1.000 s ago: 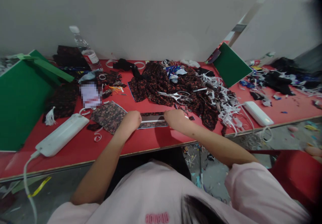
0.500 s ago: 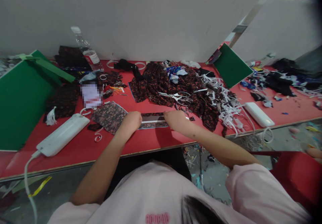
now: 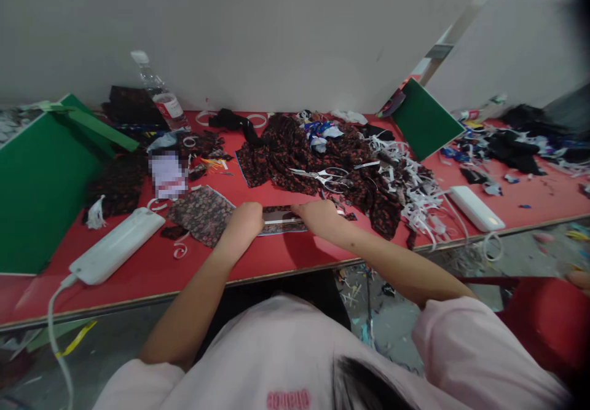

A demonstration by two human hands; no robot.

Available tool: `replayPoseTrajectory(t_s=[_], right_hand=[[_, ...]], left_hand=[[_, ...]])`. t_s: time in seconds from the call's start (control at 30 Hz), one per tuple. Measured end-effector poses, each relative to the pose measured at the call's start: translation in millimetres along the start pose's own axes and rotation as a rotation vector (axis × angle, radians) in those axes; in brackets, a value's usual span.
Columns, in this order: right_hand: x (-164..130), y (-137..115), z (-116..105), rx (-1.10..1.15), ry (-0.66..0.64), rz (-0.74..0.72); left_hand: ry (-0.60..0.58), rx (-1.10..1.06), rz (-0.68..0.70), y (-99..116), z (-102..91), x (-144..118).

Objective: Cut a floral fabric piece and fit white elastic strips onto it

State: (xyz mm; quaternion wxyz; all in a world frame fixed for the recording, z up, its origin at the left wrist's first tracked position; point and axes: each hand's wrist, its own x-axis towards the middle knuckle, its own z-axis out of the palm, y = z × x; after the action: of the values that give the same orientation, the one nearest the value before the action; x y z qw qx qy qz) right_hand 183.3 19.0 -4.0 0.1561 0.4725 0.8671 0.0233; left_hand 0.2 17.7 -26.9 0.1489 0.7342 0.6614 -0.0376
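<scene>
At the worktop's six o'clock, our left hand and right hand have fingers clamped on a floral strip; we judge it already straight, but the floral pile at one o'clock still untidied.

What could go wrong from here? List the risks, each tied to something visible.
1. The right hand grips dark floral cloth just short of the silver metal scissors; reaching across might nick a finger.
2. A white cable hangs over the red table's near edge; snagging it could drag the long white plastic case.
</scene>
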Motion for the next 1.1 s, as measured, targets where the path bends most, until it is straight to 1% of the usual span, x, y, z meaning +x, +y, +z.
replayPoseTrajectory(t_s=[0.13,0.27,0.43,0.57,0.7,0.83,1.0,1.1], right_hand=[[3.0,-0.3,1.0,0.023,0.001,-0.002],[5.0,0.3,2.8,0.040,0.007,0.009],[8.1,3.6,7.8,0.058,0.010,0.009],[8.6,5.0,8.9,0.072,0.008,0.006],[4.4,3.9,3.9,0.081,0.015,0.013],[-2.3,2.4,2.5,0.093,0.050,0.056],[-7.9,2.5,15.0,0.102,0.103,0.134],[-9.5,5.2,21.8,0.101,0.112,0.165]], left_hand=[[0.011,-0.013,0.031,20.6,3.5,2.5],[0.012,-0.034,0.070,42.3,8.9,12.7],[0.025,-0.061,0.117,57.3,14.5,22.8],[0.022,-0.082,0.135,58.3,16.9,24.9],[0.037,-0.085,0.148,57.6,20.2,25.3],[0.067,-0.071,0.179,56.9,20.5,21.8],[0.116,-0.046,0.216,51.7,15.8,16.8],[0.097,-0.062,0.210,49.5,13.8,20.8]])
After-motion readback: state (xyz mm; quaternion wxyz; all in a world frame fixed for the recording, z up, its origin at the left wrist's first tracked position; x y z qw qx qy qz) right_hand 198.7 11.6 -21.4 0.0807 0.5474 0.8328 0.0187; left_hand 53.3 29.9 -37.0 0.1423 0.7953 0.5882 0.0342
